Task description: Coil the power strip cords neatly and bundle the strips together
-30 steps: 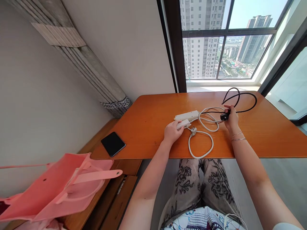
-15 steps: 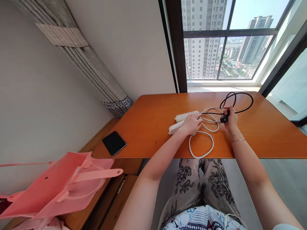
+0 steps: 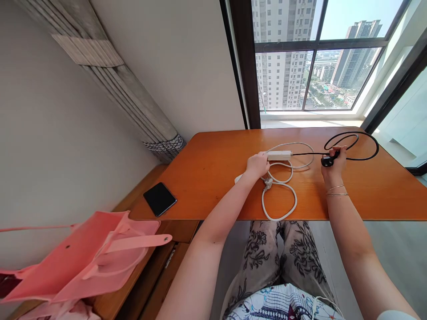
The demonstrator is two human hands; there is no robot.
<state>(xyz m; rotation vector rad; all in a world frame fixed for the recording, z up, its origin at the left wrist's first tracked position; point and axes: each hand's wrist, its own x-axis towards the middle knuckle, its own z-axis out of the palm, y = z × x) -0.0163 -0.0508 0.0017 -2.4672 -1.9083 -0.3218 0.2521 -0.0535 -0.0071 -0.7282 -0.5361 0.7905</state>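
The left hand (image 3: 258,165) pinches the left end of a white block (image 3: 280,155), seemingly to anchor it; the right hand (image 3: 334,163) grips a black plug (image 3: 327,161), apparently drawing the black cord (image 3: 304,154) between both hands straight; a white cable (image 3: 296,201) loops between them.

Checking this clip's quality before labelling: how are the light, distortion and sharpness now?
Head view: brightest at the window and sill; curtain slants, probably from wide-angle stretch; left hand and right hand show no obvious blur, though the black plug's fine detail is lost in darkness.
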